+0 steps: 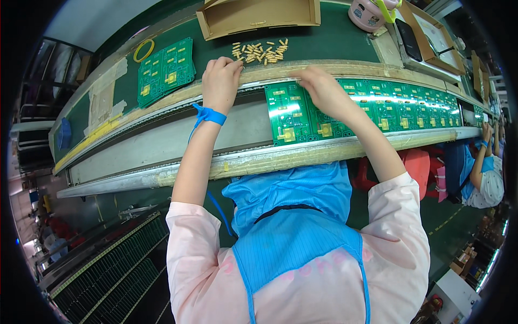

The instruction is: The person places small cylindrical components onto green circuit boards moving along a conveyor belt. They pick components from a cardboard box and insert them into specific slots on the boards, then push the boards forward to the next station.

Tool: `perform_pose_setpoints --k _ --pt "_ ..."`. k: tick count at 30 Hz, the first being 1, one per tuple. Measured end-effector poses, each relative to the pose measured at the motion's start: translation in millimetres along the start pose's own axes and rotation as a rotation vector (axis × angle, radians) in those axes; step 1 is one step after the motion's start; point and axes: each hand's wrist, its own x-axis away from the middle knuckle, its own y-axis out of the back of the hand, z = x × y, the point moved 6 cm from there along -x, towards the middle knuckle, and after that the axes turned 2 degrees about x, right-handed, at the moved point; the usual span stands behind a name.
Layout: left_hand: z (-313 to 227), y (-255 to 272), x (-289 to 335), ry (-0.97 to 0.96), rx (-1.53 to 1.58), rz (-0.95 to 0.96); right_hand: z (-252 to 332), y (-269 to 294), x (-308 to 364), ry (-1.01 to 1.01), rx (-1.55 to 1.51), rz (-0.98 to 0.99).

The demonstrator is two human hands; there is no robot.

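My left hand (220, 82), with a blue wrist strap (209, 114), is at the left edge of a loose pile of small tan cylindrical parts (261, 52). Its fingers are curled together, and whatever they pinch is hidden. Over the far edge of the rail, my right hand (324, 90) reaches above the left end of a row of green circuit boards (288, 116). Thumb and fingertips come together there, around something too small to make out. Brown parts are seated on several boards farther right in the row.
A stack of green boards (166, 70) lies left of my left hand, beside a yellow tape roll (143, 51). Behind the pile stands an open cardboard box (259, 19). A pink container (372, 13) and a black phone (408, 39) are far right. Another person (485, 173) sits farther along the line.
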Motion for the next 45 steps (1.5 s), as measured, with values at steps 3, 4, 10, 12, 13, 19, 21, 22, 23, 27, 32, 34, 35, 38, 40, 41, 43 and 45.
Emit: perform_pose_setpoints --k 3,4,10,12,13,19,21,22,23,27,32,34,35,38,40,41,43,45 --pt "-2 0 -2 -0.029 -0.03 -0.023 2 -7 17 -0.063 -0.075 0.143" --pt "-3 -1 -3 -0.053 -0.075 -0.017 -3 -10 21 -0.069 -0.064 0.113" --pt "-4 -1 -3 -0.165 -0.239 -0.016 -4 -7 29 0.054 0.044 0.055" --pt "-5 4 -4 -0.175 -0.204 -0.056 -3 -8 29 0.041 0.038 0.071" --pt "-6 8 -4 -0.177 -0.179 -0.073 -3 -9 29 0.034 0.035 0.078" --pt "-38 22 -1 -0.219 0.098 -0.079 -3 -9 31 0.023 0.04 0.094" --pt "-50 20 6 -0.221 0.211 -0.038 -4 -9 31 0.032 0.031 0.088" --pt "-55 17 11 -0.209 0.269 -0.018 -5 -9 32 0.036 0.027 0.084" --pt "-60 14 15 -0.197 0.329 0.002 -3 -9 31 0.042 0.039 0.083" --pt "-63 -2 26 -0.076 0.55 0.07 12 -8 30 0.11 0.131 0.077" --pt "-59 -13 33 -0.011 0.602 0.147 17 -10 30 0.136 0.177 0.006" --pt "-58 -15 35 -0.004 0.614 0.153 16 -11 31 0.136 0.188 0.009" --pt "-57 -17 35 0.005 0.625 0.154 17 -11 31 0.138 0.2 -0.003" --pt "-56 -18 36 0.016 0.643 0.15 22 -12 32 0.135 0.236 -0.029" --pt "-56 -18 36 0.013 0.643 0.149 22 -14 32 0.12 0.261 -0.033" --pt "-56 -18 36 0.01 0.639 0.149 22 -15 33 0.113 0.276 -0.039" --pt "-55 -20 36 0.009 0.636 0.156 23 -16 34 0.098 0.305 -0.051" --pt "-53 -23 37 0.01 0.638 0.171 28 -14 34 0.104 0.345 -0.023"
